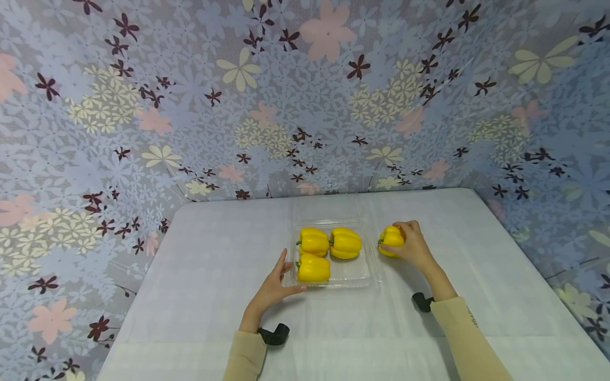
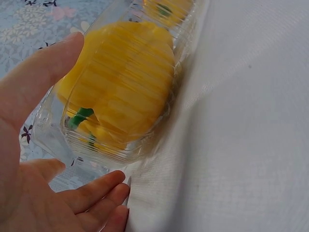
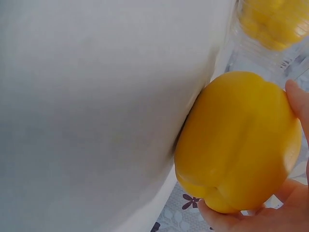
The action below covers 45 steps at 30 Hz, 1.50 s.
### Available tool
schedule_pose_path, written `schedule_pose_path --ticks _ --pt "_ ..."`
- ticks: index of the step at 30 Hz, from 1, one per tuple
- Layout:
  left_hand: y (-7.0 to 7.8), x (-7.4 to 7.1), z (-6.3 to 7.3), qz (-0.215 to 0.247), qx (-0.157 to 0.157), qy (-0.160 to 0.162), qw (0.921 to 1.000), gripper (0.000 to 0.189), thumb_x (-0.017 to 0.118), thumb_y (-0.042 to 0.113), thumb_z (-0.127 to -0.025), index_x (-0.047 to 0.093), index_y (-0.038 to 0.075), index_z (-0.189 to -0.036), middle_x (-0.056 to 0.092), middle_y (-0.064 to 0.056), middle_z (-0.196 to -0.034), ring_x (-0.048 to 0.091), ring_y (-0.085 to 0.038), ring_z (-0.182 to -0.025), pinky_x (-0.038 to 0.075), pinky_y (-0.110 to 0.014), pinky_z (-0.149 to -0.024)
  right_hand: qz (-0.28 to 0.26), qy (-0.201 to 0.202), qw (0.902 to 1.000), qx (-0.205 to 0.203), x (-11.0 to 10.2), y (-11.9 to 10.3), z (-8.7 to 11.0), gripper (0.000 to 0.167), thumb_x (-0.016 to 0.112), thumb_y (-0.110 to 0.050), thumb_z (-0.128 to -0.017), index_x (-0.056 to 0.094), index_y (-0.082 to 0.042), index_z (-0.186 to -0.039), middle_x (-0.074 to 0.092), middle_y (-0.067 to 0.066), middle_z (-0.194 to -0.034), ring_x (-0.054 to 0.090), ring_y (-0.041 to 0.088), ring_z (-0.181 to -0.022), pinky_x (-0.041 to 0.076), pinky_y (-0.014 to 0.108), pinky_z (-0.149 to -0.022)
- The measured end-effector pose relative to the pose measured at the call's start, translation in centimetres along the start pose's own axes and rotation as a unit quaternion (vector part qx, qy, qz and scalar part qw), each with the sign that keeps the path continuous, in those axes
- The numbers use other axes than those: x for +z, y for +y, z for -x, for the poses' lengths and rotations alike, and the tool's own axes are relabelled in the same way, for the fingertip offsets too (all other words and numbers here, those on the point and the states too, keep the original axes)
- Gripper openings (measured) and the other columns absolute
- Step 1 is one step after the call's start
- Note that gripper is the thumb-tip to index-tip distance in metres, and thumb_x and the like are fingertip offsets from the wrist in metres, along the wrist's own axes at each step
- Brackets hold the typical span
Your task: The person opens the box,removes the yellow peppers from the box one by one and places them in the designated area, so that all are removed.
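Observation:
A clear plastic container (image 1: 350, 271) holds three yellow bell peppers: one at back left (image 1: 313, 242), one at back right (image 1: 345, 243) and one at front left (image 1: 313, 268). The container's front right part is bare. My left hand (image 1: 272, 290) is spread around the front left corner, its thumb along the front edge and its fingers by the left side. To the right of the container, my right hand (image 1: 413, 247) grips another yellow bell pepper (image 3: 236, 140), thumb and fingers on opposite sides. This pepper's green stem points left in the head view.
The container stands on a table with a white cloth (image 1: 214, 254). Its clear lid (image 1: 329, 207) lies folded back behind it. Floral fabric (image 1: 305, 106) rises behind the table and along its sides. Each wrist wears a small black camera mount.

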<state>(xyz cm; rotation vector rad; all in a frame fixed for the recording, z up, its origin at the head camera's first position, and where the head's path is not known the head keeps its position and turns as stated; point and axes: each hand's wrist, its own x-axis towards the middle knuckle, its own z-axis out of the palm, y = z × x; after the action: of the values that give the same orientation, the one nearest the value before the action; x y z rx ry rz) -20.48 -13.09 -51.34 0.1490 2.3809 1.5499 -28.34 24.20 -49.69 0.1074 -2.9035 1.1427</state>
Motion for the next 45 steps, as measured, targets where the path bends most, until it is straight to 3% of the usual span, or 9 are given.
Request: schedule_pose_path --ticks 15,25,35,45 --pt "0.0 0.0 0.1 0.006 0.005 -0.005 1.0 0.111 0.08 0.037 -0.075 0.005 0.02 -0.155 0.038 -0.019 -0.149 0.034 -0.036 -0.139 0.028 -0.051 -0.117 0.02 -0.002 0.9998 -0.009 -0.1 0.0 0.3 0.074 0.077 -0.029 -0.079 0.041 0.006 -0.134 0.036 0.029 -0.122 0.046 0.043 -0.107 0.041 0.061 -0.099" --pt "-0.1 -0.1 0.0 0.003 0.007 -0.002 1.0 0.11 0.08 0.036 -0.075 0.006 0.021 -0.155 0.039 -0.019 -0.149 0.034 -0.036 -0.139 0.028 -0.051 -0.117 0.004 0.006 0.9991 -0.042 -0.7 -0.7 0.2 0.068 0.067 -0.03 -0.089 0.037 0.007 -0.139 0.036 0.033 -0.13 0.041 0.049 -0.121 0.033 0.065 -0.106" --pt "-0.3 0.0 -0.1 -0.002 0.009 0.0 1.0 0.111 0.08 0.037 -0.075 0.006 0.02 -0.155 0.039 -0.019 -0.148 0.035 -0.036 -0.138 0.028 -0.051 -0.117 -0.01 0.002 0.9982 -0.059 -1.5 -3.3 0.4 0.071 0.066 -0.032 -0.09 0.035 0.004 -0.142 0.034 0.03 -0.137 0.038 0.047 -0.126 0.031 0.065 -0.107" --pt "-0.3 -0.1 -0.1 -0.004 0.007 0.0 1.0 0.111 0.08 0.038 -0.075 0.006 0.021 -0.155 0.039 -0.019 -0.149 0.035 -0.037 -0.138 0.029 -0.051 -0.116 0.001 -0.022 0.9958 -0.089 -0.9 -6.4 0.9 0.067 0.066 -0.031 -0.09 0.037 0.0 -0.142 0.039 0.026 -0.136 0.039 0.043 -0.127 0.035 0.062 -0.105"
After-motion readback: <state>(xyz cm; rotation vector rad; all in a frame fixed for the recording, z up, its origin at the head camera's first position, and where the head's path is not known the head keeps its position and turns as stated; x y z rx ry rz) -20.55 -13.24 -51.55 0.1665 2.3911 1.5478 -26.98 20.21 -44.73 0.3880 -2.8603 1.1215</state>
